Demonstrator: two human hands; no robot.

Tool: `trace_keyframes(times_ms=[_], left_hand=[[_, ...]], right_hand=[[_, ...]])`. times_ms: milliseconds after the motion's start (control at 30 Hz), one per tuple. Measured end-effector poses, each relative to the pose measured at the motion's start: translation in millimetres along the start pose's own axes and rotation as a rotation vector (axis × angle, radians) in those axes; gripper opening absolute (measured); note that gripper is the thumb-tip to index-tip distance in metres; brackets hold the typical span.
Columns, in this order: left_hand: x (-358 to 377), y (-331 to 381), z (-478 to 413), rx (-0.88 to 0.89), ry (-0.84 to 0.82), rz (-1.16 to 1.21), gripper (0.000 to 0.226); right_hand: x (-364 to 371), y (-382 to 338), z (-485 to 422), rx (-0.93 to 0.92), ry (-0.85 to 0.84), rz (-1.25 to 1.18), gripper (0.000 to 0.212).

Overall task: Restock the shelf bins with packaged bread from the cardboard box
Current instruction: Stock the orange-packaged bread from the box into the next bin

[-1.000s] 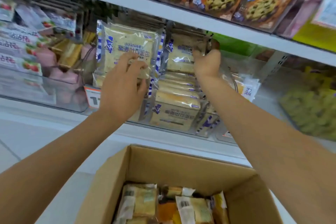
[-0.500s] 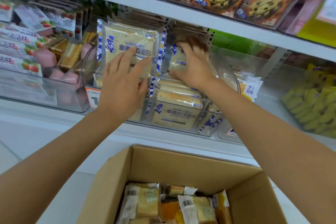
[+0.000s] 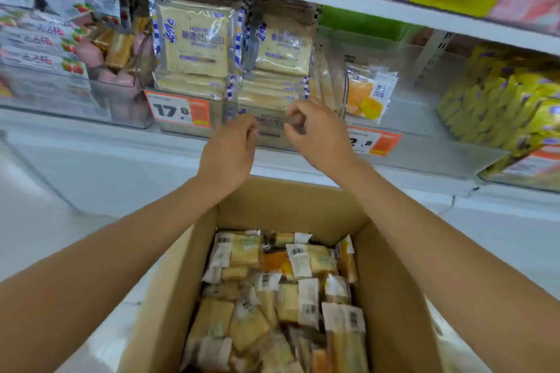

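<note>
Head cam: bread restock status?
Done: toast packs are stacked high in two columns on the shelf. In hand: nothing. The left hand and right hand hover by the lowest packs, with no pack in either grip. Left: the cardboard box looks nearly full of bread packs.

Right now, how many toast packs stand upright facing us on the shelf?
2: left pack and right pack, side by side. More may hide behind them.
</note>
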State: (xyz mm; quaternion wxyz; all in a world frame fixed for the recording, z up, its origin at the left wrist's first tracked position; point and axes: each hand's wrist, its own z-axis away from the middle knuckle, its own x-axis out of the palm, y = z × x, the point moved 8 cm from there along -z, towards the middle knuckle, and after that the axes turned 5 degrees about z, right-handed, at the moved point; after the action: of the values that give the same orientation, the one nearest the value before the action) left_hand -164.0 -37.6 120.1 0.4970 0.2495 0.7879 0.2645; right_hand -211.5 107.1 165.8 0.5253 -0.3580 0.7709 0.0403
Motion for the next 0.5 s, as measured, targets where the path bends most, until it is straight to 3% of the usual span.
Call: trace_keyframes(times_ms=[200,300,400,500], left_hand=[[100,-73,107,-0.388,-0.398,0.046,0.027],[138,-117,152,-0.573,-0.465,0.071,0.025],[165,-142,182,-0.677,-0.487,0.148,0.024],[178,-154,199,-0.734,-0.505,0.153,0.020]], right_hand=[[96,102,163,0.297,-0.580,0.045,0.024],[151,145,235,0.442,-0.828,0.000,0.027],[194,155,275,0.519,-0.950,-0.151,0.040],[234,147,296,0.398,-1.117,-0.108,0.064]])
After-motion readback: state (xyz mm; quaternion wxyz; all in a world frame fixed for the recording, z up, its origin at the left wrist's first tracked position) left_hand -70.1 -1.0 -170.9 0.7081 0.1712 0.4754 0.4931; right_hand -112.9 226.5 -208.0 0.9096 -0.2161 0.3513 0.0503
